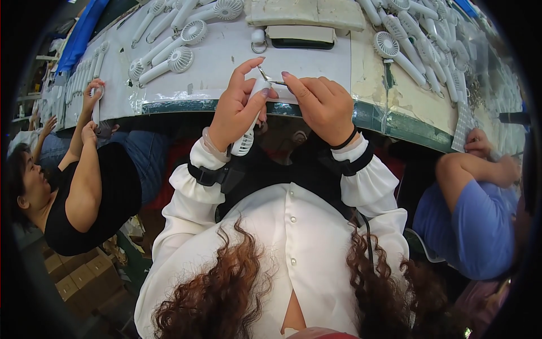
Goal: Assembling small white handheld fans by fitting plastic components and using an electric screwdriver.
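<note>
A white handheld fan (244,143) hangs head down in my left hand (232,110), whose fingers are closed round its handle. The handle's end (260,85) points up and away from me, near the table's front edge. At that end a small shiny metal clasp (263,73) sticks up by my left fingertips. My right hand (326,106) is closed in a pinch on a thin metal piece (278,83) that reaches to the handle's end. Its exact kind is too small to tell.
Several white handheld fans (193,32) lie at the table's far left, and more (386,44) are heaped at the right. A dark phone-like slab (302,43) lies ahead beside a pale block (305,12). One person (96,186) works at my left, another (471,209) at my right.
</note>
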`<move>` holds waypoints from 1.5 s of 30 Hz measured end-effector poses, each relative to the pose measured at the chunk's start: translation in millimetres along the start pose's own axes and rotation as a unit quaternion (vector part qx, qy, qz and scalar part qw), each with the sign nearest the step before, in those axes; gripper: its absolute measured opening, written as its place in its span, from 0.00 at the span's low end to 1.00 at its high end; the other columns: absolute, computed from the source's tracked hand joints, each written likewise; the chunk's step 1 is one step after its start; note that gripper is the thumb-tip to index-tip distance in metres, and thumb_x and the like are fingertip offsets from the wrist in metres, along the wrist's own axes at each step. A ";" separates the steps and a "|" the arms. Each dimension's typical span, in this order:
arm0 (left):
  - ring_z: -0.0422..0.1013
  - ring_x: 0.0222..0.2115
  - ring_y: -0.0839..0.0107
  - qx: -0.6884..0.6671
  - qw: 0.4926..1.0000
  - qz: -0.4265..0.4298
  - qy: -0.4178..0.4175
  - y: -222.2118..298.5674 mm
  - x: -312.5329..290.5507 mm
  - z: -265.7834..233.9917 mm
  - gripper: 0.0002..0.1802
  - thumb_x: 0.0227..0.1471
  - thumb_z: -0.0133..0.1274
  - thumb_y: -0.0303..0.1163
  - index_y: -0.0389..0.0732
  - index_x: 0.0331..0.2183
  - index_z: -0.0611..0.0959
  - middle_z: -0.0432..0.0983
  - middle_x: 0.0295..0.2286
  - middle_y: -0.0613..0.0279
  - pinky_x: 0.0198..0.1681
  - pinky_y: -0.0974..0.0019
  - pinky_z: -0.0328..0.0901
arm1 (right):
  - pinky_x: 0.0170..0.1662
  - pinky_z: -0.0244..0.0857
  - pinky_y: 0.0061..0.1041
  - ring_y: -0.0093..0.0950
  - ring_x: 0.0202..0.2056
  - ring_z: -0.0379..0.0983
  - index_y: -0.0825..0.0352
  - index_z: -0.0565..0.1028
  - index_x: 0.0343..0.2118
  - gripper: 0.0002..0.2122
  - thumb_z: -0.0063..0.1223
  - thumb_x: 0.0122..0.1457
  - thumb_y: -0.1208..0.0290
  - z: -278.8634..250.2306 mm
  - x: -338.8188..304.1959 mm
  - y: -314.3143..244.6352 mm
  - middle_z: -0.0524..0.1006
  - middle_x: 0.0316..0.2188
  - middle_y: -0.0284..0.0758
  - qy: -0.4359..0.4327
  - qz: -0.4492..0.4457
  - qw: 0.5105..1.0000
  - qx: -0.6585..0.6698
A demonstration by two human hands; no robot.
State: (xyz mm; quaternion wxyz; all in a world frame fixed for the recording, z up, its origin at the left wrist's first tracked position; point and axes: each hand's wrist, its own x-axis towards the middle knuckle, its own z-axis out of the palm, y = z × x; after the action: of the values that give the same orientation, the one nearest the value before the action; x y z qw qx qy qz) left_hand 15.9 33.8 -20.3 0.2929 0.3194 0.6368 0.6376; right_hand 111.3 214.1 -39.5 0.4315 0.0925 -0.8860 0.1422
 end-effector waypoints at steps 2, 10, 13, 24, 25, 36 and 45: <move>0.66 0.20 0.82 0.001 1.000 0.000 0.001 0.2 -0.2 0.2 0.29 0.57 0.43 0.22 0.42 0.59 0.57 0.75 0.31 0.60 0.26 0.78 0.65 | 0.25 0.65 0.23 0.26 0.24 0.71 0.62 0.78 0.43 0.20 0.59 0.44 0.81 -0.7 0.5 -0.2 0.75 0.25 0.30 -0.001 0.001 1.000 0.008; 0.66 0.20 0.82 0.013 1.000 0.004 -0.008 -0.9 -0.2 -0.6 0.29 0.57 0.43 0.22 0.43 0.59 0.57 0.75 0.31 0.60 0.26 0.78 0.65 | 0.26 0.67 0.24 0.27 0.26 0.73 0.61 0.77 0.43 0.19 0.58 0.44 0.81 -2.0 -1.6 0.1 0.75 0.25 0.31 -0.029 0.010 0.999 0.021; 0.66 0.20 0.82 0.016 1.000 0.007 -0.007 -2.3 -0.5 -0.4 0.29 0.57 0.43 0.22 0.42 0.59 0.57 0.76 0.32 0.60 0.26 0.77 0.65 | 0.26 0.67 0.24 0.27 0.26 0.73 0.61 0.77 0.43 0.19 0.58 0.44 0.81 -2.4 -2.1 -0.3 0.75 0.25 0.31 -0.032 0.010 0.999 0.024; 0.66 0.20 0.81 0.013 1.000 0.005 -0.009 -2.0 1.0 -1.3 0.29 0.58 0.44 0.23 0.42 0.59 0.56 0.75 0.32 0.59 0.26 0.77 0.65 | 0.26 0.66 0.23 0.26 0.25 0.72 0.62 0.77 0.44 0.20 0.57 0.45 0.81 -4.9 -2.0 -2.1 0.75 0.25 0.30 -0.033 0.005 0.999 -0.002; 0.66 0.20 0.81 0.003 1.000 -0.001 -0.013 -1.6 1.8 -1.9 0.29 0.58 0.44 0.23 0.42 0.59 0.56 0.75 0.32 0.59 0.26 0.77 0.65 | 0.26 0.66 0.23 0.26 0.25 0.72 0.62 0.77 0.44 0.20 0.57 0.45 0.81 -6.6 -1.0 -3.6 0.75 0.25 0.29 -0.031 0.002 0.999 -0.022; 0.66 0.20 0.81 -0.006 1.000 -0.012 -0.021 -1.4 1.7 -3.7 0.29 0.58 0.43 0.24 0.42 0.59 0.55 0.75 0.33 0.59 0.26 0.77 0.64 | 0.24 0.65 0.21 0.24 0.23 0.71 0.63 0.77 0.44 0.18 0.58 0.47 0.80 2.2 -4.7 -0.6 0.74 0.25 0.29 -0.007 -0.007 0.999 -0.041; 0.66 0.20 0.81 -0.009 1.000 -0.015 -0.018 -1.1 2.0 -4.1 0.28 0.58 0.43 0.24 0.41 0.58 0.55 0.75 0.33 0.59 0.26 0.77 0.65 | 0.25 0.65 0.21 0.24 0.24 0.71 0.64 0.76 0.44 0.19 0.58 0.46 0.80 0.9 -2.4 -1.4 0.74 0.25 0.29 -0.014 -0.007 0.999 -0.036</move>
State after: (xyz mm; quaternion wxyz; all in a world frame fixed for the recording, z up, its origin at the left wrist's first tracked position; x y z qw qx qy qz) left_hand 11.4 32.8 -21.3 0.3169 0.3191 0.6306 0.6326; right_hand 112.5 212.5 -41.7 0.4230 0.0857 -0.8958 0.1061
